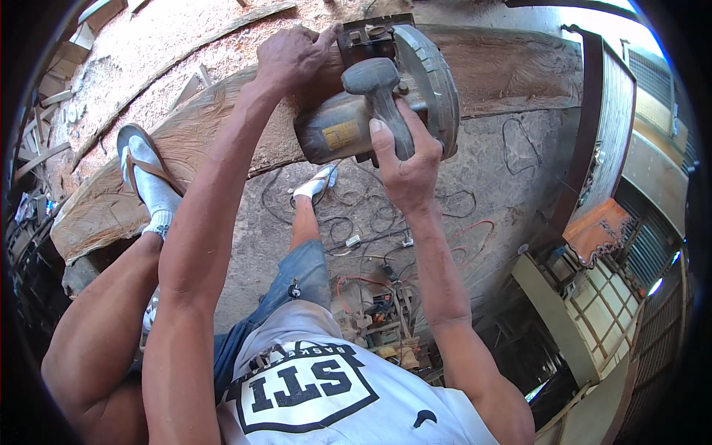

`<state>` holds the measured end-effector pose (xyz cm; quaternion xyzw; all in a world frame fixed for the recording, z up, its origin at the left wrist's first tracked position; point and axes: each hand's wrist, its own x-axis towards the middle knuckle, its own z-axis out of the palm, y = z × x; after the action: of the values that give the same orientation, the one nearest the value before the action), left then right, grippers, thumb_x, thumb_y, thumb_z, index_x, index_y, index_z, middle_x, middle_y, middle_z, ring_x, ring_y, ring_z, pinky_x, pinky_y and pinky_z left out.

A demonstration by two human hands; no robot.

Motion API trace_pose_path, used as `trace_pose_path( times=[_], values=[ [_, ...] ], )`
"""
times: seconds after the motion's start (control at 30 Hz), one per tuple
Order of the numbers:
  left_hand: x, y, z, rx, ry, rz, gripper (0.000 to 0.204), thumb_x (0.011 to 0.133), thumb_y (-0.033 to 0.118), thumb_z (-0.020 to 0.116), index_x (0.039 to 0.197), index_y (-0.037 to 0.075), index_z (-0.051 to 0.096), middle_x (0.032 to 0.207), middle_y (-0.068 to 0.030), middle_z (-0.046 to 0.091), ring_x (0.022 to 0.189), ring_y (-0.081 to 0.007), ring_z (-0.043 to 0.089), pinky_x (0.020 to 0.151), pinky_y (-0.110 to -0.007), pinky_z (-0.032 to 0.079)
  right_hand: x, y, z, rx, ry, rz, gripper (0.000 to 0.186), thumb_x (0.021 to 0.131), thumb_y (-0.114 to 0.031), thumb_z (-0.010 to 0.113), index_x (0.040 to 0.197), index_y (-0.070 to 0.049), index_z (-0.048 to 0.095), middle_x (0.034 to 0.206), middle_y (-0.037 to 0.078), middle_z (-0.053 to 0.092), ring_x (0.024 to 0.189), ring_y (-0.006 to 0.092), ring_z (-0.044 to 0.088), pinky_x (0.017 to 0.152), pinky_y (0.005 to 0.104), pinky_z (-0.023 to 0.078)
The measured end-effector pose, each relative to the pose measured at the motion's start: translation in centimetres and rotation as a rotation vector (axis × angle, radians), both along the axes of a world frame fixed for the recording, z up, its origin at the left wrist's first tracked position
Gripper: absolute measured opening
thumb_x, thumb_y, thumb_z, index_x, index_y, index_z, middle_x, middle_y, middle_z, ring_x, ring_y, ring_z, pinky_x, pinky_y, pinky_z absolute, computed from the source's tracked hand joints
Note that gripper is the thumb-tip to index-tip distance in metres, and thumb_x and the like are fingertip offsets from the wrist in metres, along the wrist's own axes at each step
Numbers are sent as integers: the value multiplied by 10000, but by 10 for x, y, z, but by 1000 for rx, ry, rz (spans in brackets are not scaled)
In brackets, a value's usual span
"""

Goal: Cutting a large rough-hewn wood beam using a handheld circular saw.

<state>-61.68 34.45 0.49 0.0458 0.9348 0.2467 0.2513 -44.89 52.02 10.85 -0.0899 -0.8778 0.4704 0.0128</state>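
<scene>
The fingers of the right hand (pixel 412 167) curl all the way around the handle (pixel 382 89) of the big saw (pixel 334 133), which is over the thick wood slab (pixel 512 70). The left hand (pixel 297 55) has bent fingers at the saw's front plate (pixel 367 41), but I cannot tell if they grip it. It works best to hold the saw firm and flat, and keep fingers, the foot (pixel 148 167) and the cords (pixel 353 242) far from the blade
</scene>
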Motion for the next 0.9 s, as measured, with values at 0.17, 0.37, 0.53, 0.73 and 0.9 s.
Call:
trace_pose_path(
  times=[0.17,0.37,0.53,0.73,0.9],
  values=[
    [-15,-20,-12,127,-210,28,936,936,881,356,983,59,804,903,-221,750,918,-315,727,824,-471,533,-7,0,-1,-54,-3,-16,492,955,-217,701,1302,122,621,850,188,744,758,196,744,686,342,583],
    [-47,-192,-96,18,198,-390,446,1110,363,416,1414,110,622,1164,-267,712,1049,-369,700,958,-450,546,-27,-28,2,-146,94,14,476,955,-213,700,1279,129,630,834,190,739,754,199,739,684,340,581],
    [-1,-89,-56,-44,184,-499,267,1034,134,479,1265,48,580,870,-241,620,893,-418,681,810,-530,521,-14,2,1,-47,-12,-33,469,958,-214,697,1272,129,633,813,180,728,729,186,724,654,340,575],
    [-7,-100,-56,-164,255,-533,253,1077,139,429,1138,-38,599,814,-248,651,805,-395,705,731,-488,552,-26,-7,-1,-65,12,10,483,968,-229,691,1284,131,627,794,156,724,719,166,711,631,327,564],
    [-4,-90,-56,-109,186,-407,291,1063,174,461,989,-75,591,775,-273,657,767,-391,710,706,-488,574,-29,-6,-3,-45,26,-4,499,974,-242,690,1295,133,621,793,154,725,726,158,709,637,320,562]
  ],
)
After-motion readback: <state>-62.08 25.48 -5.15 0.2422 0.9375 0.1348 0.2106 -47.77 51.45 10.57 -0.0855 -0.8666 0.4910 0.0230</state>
